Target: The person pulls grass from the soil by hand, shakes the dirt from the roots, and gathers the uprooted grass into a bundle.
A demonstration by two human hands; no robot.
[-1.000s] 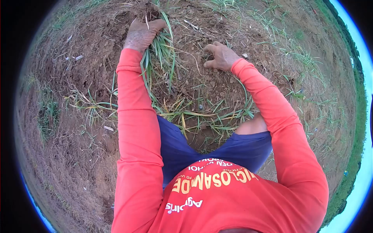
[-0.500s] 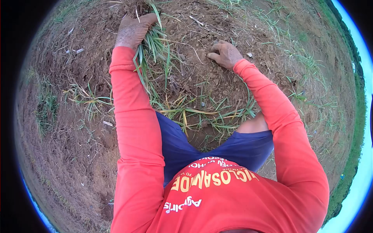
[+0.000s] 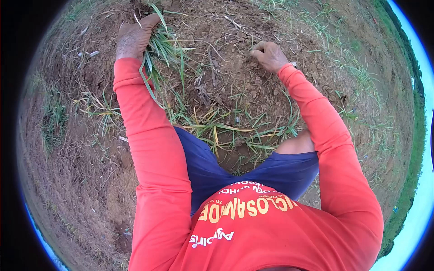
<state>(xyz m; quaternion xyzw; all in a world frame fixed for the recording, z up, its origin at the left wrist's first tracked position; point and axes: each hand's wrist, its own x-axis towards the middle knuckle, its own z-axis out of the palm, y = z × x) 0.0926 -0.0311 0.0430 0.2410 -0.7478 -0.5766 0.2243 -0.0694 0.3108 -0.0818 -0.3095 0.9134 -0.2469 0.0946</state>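
Note:
My left hand (image 3: 132,39), caked with soil, is closed round a bunch of long green grass (image 3: 163,49) at the upper left. The blades hang out past the thumb toward my forearm, while the root end is hard to see at the top edge. Lower and to the right, my right hand (image 3: 271,57) rests against the brown soil (image 3: 239,74) with its fingers curled down. Its fingertips are hidden, so I cannot make out what they hold, if anything.
Uprooted or bent grass (image 3: 235,131) lies between my knees. A green tuft (image 3: 54,122) grows at the left. Dry twigs (image 3: 233,21) and small pale scraps (image 3: 94,53) are scattered over the soil, with more thin grass (image 3: 361,77) on the right.
My left hand has moved left with the grass bunch. My right hand has shifted slightly right and forward over the soil, its fingers still curled.

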